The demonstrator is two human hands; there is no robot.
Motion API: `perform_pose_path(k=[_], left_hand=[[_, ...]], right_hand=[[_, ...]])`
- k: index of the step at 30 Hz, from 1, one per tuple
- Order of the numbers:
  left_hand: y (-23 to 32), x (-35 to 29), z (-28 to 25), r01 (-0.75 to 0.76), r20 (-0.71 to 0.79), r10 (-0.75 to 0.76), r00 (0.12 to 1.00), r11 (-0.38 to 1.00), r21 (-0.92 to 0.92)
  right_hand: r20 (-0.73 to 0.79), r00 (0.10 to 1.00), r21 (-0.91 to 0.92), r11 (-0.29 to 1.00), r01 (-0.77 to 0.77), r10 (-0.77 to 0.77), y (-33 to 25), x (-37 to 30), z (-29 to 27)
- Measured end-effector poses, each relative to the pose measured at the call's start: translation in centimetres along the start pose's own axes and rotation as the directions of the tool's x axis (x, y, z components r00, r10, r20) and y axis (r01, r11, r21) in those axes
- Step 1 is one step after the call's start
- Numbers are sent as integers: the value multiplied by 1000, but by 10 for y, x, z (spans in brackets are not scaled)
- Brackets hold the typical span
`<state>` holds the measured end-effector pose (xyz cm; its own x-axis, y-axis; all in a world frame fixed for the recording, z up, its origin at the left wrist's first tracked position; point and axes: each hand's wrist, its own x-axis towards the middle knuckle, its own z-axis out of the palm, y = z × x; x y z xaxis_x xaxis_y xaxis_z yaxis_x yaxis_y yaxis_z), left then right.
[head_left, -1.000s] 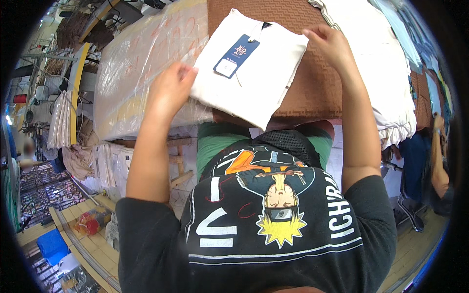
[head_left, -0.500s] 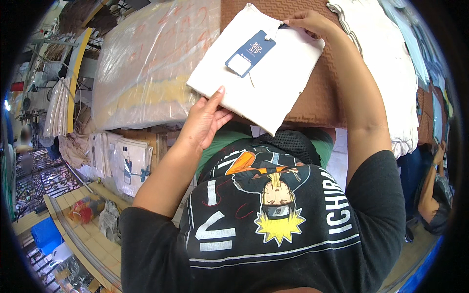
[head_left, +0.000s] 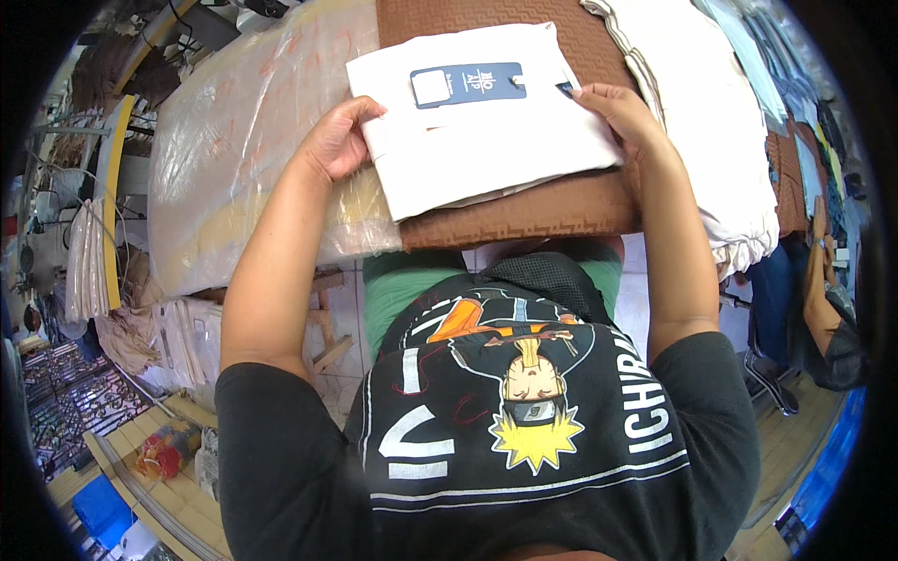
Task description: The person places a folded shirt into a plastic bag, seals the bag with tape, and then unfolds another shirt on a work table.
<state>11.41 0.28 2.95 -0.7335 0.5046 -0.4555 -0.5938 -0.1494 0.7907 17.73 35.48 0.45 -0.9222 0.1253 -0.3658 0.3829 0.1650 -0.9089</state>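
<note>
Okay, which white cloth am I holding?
The folded garment with the blue tag on top, gripped by your left hand and right hand. The white pile farther right is in neither hand and shows no such tag.

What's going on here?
A person has both hands at a folded white garment: left hand at its left edge, right hand by the neck end. A blue tag lies face up on it. Beneath is brown patterned cloth, between a plastic-wrapped stack and piled white cloth.
</note>
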Motion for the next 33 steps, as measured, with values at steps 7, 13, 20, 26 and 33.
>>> perform_pose_path(k=[7, 13, 20, 26, 33], left_hand=[[14, -14, 18, 44, -422, 166, 892, 895, 444], [-47, -41, 34, -14, 29, 690, 724, -28, 1000], [-27, -88, -60, -212, -73, 958, 279, 136, 968], [-32, -141, -166, -222, -432, 898, 81, 439, 871], [-55, -99, -107, -334, -187, 982, 9, 180, 925]], right_hand=[[-249, 960, -459, 888, -5, -124, -24, -9, -7], [-128, 803, -652, 660, 374, -582, -62, -21, 56], [49, 668, -555, 536, 636, -743, -65, -52, 89], [177, 598, -593, 400, 699, -782, -93, -57, 129], [192, 695, -635, 452, 627, -693, -78, -53, 121]])
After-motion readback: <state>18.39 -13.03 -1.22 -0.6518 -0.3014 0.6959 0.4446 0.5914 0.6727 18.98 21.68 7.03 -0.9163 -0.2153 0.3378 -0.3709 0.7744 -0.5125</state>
